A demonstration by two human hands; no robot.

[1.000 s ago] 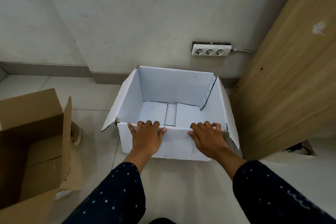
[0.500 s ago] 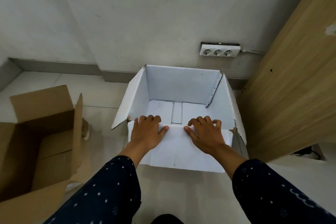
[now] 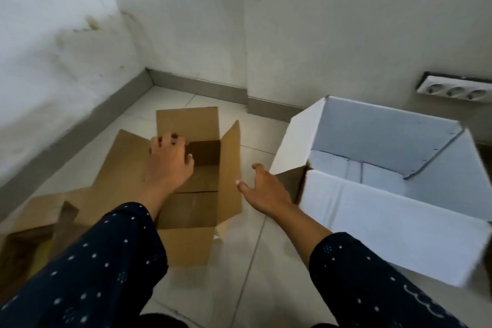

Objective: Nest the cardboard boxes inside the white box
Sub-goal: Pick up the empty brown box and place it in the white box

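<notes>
While nothing is actually being gripped yet, both hands are out over the pale tiled floor (image 3: 255, 261). Far left there's a flattened bit of brown cardboard (image 3: 40, 218) lying on the tiles, partly cut off by the frame edge. Next to it sits the open brown cardboard box (image 3: 197, 210), flaps splayed outward, tucked near the corner of the scuffed white walls. The left hand (image 3: 170, 162) hovers at that box's far left rim with the fingers loosely curled, not clearly clamped on anything. The right hand (image 3: 263, 192) is spread wide and empty over the tiles, just between the two boxes. Off to the right stands the big open white corrugated box (image 3: 394, 216), nothing inside it, with a white three-socket power strip (image 3: 455, 92) against the wall behind it.
</notes>
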